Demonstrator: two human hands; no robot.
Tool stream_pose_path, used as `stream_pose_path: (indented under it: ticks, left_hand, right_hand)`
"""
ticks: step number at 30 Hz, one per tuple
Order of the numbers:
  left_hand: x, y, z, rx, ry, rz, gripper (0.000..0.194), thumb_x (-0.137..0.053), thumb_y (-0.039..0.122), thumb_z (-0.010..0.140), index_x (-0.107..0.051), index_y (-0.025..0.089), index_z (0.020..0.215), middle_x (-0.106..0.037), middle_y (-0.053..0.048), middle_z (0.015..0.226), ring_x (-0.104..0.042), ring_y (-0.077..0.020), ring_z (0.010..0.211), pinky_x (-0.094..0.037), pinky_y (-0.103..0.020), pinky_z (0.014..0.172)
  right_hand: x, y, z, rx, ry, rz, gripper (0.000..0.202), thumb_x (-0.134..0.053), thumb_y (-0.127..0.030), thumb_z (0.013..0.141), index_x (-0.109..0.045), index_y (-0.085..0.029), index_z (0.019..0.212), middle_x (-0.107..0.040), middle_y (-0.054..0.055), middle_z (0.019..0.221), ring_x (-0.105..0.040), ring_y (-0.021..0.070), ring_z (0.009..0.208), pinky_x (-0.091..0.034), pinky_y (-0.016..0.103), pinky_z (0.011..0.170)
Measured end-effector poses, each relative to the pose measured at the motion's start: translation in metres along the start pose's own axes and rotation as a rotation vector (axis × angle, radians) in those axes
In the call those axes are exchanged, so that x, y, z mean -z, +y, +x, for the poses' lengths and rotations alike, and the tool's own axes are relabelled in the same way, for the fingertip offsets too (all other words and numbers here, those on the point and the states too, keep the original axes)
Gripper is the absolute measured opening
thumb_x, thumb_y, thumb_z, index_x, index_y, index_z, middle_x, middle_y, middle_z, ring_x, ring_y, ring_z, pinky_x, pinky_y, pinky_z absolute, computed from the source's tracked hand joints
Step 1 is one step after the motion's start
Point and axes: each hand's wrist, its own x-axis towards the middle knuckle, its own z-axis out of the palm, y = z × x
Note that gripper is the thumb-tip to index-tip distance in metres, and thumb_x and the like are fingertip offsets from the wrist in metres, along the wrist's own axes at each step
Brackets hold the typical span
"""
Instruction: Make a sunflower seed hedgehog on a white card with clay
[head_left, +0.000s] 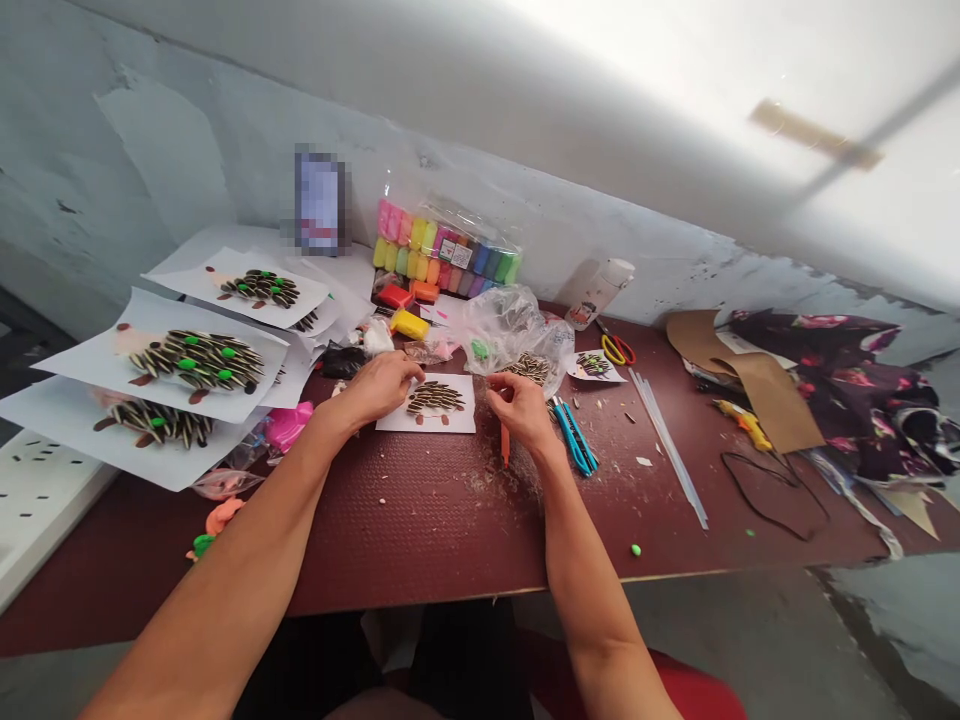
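A small white card [390, 422] lies on the dark red table, bearing a hedgehog shape made of striped sunflower seeds [436, 398] with brown feet below. My left hand [382, 385] is at the card's upper left, fingers curled together with their tips by the seeds. At the card's right edge is my right hand [523, 405], thumb and forefinger bent toward each other in a pinch. Whatever either hand's fingertips hold is too small to make out. A heap of loose sunflower seeds [529, 367] lies just behind my right hand. An orange strip-like tool [505, 445] shows beneath it.
Finished hedgehog sheets [225, 375] are stacked at left. Behind are a pack of coloured clay [442, 250], a plastic bag [510, 325] and a white bottle [600, 295]. Rightward lie a blue cutter [576, 440], scissors [619, 350], glue sticks [670, 450] and a yellow glue gun [750, 428].
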Motion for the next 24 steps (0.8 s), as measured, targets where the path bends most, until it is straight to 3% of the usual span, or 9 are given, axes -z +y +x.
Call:
stream_pose_path:
  ticks: [3,9,14,19,24]
  left_hand:
    - [0.001,0.001,0.0,0.009,-0.01,-0.005,0.035,-0.048,0.01,0.084,-0.077,0.02,0.101,-0.07,-0.009,0.103,-0.063,-0.023,0.101,-0.049,-0.034,0.092]
    - [0.002,0.001,0.0,0.013,-0.011,-0.002,0.036,-0.048,0.011,0.084,-0.077,0.021,0.101,-0.07,-0.008,0.103,-0.063,-0.0228,0.101,-0.049,-0.034,0.092]
    - [0.001,0.001,0.0,0.006,-0.006,-0.007,0.035,-0.048,0.01,0.083,-0.077,0.02,0.101,-0.07,-0.009,0.102,-0.063,-0.023,0.1,-0.049,-0.035,0.092]
    - [0.002,0.001,0.0,0.001,-0.009,-0.003,0.036,-0.048,0.011,0.084,-0.077,0.02,0.101,-0.07,-0.009,0.102,-0.063,-0.0228,0.099,-0.049,-0.036,0.092]
    - [0.001,0.0,0.0,0.003,-0.001,0.006,0.035,-0.048,0.011,0.084,-0.077,0.022,0.101,-0.07,-0.007,0.101,-0.063,-0.0223,0.1,-0.049,-0.034,0.092]
  right_hand:
    - [0.0,0.001,0.0,0.005,-0.012,0.072,0.031,-0.054,-0.018,0.08,-0.074,-0.014,0.102,-0.073,0.003,0.083,-0.06,0.0135,0.071,-0.045,0.023,0.072]
    - [0.003,-0.009,-0.003,0.09,0.092,-0.054,0.018,-0.058,-0.021,0.085,-0.075,-0.018,0.089,-0.07,0.005,0.091,-0.061,0.0156,0.081,-0.044,0.024,0.077]
    - [0.0,-0.017,-0.008,0.108,-0.039,-0.017,0.022,-0.054,-0.021,0.091,-0.075,-0.019,0.096,-0.075,0.002,0.085,-0.064,0.015,0.076,-0.044,0.023,0.074]
    - [-0.003,-0.02,-0.01,0.132,-0.125,-0.091,0.025,-0.055,-0.015,0.089,-0.075,-0.019,0.103,-0.076,0.007,0.108,-0.068,0.0177,0.096,-0.045,0.025,0.087]
    - [0.001,-0.026,-0.012,0.096,-0.167,-0.171,0.015,-0.06,-0.017,0.087,-0.074,-0.02,0.091,-0.076,0.002,0.085,-0.066,0.0149,0.077,-0.043,0.023,0.073]
